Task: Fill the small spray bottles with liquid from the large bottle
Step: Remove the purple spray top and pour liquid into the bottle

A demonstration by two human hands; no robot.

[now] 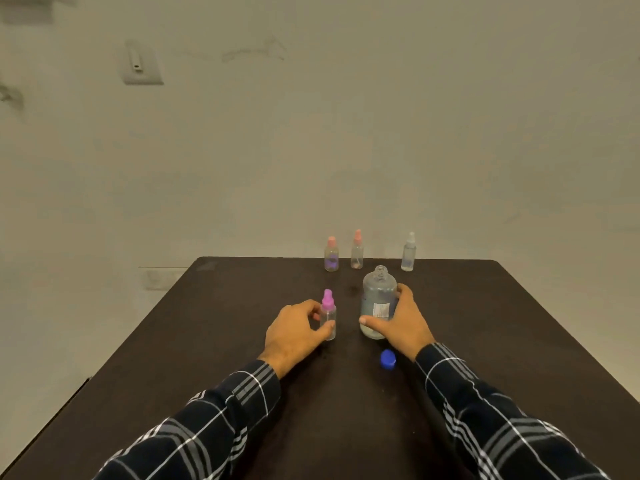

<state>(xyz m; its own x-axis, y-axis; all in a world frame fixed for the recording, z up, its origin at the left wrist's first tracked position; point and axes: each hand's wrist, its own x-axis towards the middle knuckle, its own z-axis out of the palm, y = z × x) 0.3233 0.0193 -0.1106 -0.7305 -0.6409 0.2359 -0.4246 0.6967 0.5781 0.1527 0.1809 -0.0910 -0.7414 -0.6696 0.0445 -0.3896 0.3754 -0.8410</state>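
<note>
The large clear bottle (378,301) stands upright at the table's middle with its neck uncapped. My right hand (401,322) is wrapped around its right side. Its blue cap (388,359) lies on the table just in front of it. To the left stands a small clear spray bottle with a purple top (328,315), and my left hand (294,330) grips its body with thumb and fingers. Three more small spray bottles stand along the far edge: two with pink tops (331,254) (357,250) and one with a white top (408,252).
The dark table (207,341) ends at a pale wall just behind the far bottles. Its left edge slants toward me at the lower left. A wall switch plate (142,65) sits high on the left.
</note>
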